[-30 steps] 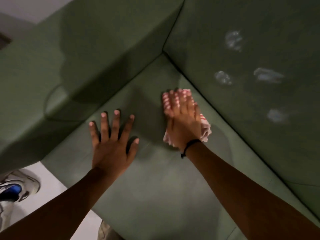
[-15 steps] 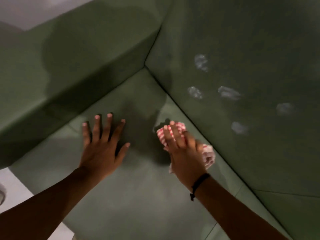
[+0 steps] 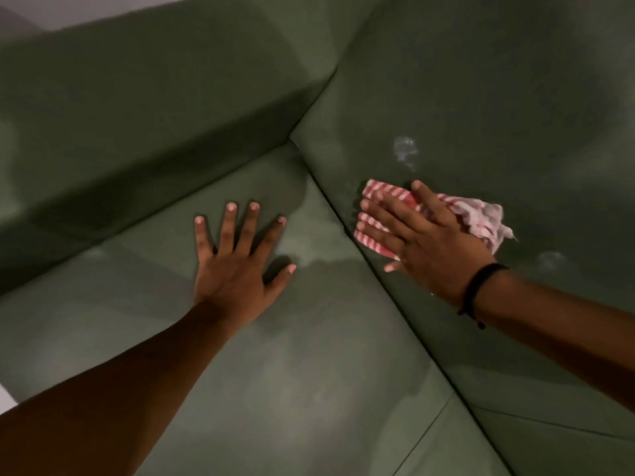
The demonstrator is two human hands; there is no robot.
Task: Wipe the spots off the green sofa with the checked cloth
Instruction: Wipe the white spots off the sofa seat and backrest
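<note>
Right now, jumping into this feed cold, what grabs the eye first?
The red-and-white checked cloth, pressed flat against the green sofa backrest under the right hand, stands out most. A whitish spot sits just above it, and a fainter spot lies to its right. The left hand is splayed flat on the seat cushion.

Two hands (image 3: pixel 237 269) (image 3: pixel 436 242), one cloth (image 3: pixel 481 218), perhaps two spots (image 3: pixel 405 151) (image 3: pixel 551 261)

A pale grey surface (image 3: pixel 41 15) fills the far left corner, blurred and plain. A small sliver of light floor (image 3: pixel 5 400) shows at the near left edge. On the right, a thin black cord band (image 3: pixel 477 286) trails a short knotted end
</note>
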